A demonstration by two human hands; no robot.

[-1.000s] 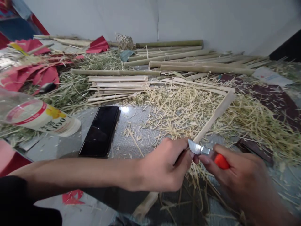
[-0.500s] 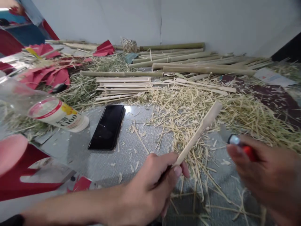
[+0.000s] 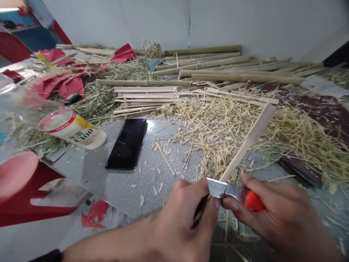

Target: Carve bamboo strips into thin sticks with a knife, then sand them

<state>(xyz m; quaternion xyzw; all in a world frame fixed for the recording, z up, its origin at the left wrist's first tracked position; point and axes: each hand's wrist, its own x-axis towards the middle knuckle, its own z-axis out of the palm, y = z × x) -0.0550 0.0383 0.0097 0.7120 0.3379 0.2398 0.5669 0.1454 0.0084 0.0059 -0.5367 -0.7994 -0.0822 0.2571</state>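
My left hand [image 3: 188,214] is closed round the lower end of a pale bamboo strip [image 3: 248,142], which slants up and away to the right. In my right hand [image 3: 275,211] is a knife [image 3: 218,188] with a short, wide metal blade and a red-orange handle [image 3: 253,201]. The blade lies across the strip close to my left thumb and fingers. The strip's lower end is hidden by the blade and my left hand. Beneath and beyond my hands spreads a heap of thin bamboo shavings [image 3: 212,134].
A black phone [image 3: 127,143] lies left of centre, beside a tilted plastic bottle [image 3: 81,133]. Split bamboo strips [image 3: 147,95] and longer bamboo poles [image 3: 218,64] lie towards the wall. Red paper [image 3: 57,85] and a red stool [image 3: 24,189] are on the left. A dark flat object [image 3: 302,171] sits right.
My right hand has moved left, bringing the knife blade onto the bamboo strip near my left hand. The strip's far end has shifted right and up.
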